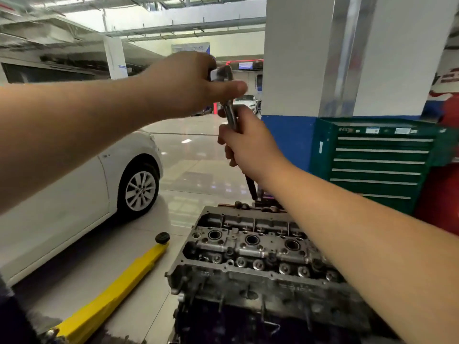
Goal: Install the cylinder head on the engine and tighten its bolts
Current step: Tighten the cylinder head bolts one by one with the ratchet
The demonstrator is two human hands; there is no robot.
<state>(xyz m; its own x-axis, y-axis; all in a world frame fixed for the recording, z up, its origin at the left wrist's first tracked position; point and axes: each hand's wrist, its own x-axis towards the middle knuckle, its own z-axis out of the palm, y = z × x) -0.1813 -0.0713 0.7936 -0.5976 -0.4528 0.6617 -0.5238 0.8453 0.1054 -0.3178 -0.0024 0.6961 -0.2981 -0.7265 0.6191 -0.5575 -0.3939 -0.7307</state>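
Between bolts, likely: both hands, left hand (188, 83) and right hand (244, 145), gripping raised ratchet wrench (229, 112) above seated cylinder head (248, 247); next, lowering onto a bolt.

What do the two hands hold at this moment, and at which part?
Both hold one long metal ratchet wrench raised above the grey cylinder head. The left hand grips its head end; the right hand grips the handle lower down.

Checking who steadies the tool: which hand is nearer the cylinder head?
Right. The right hand grips the wrench shaft lower down, above the cylinder head's far end; the left hand holds the wrench's top, higher up.
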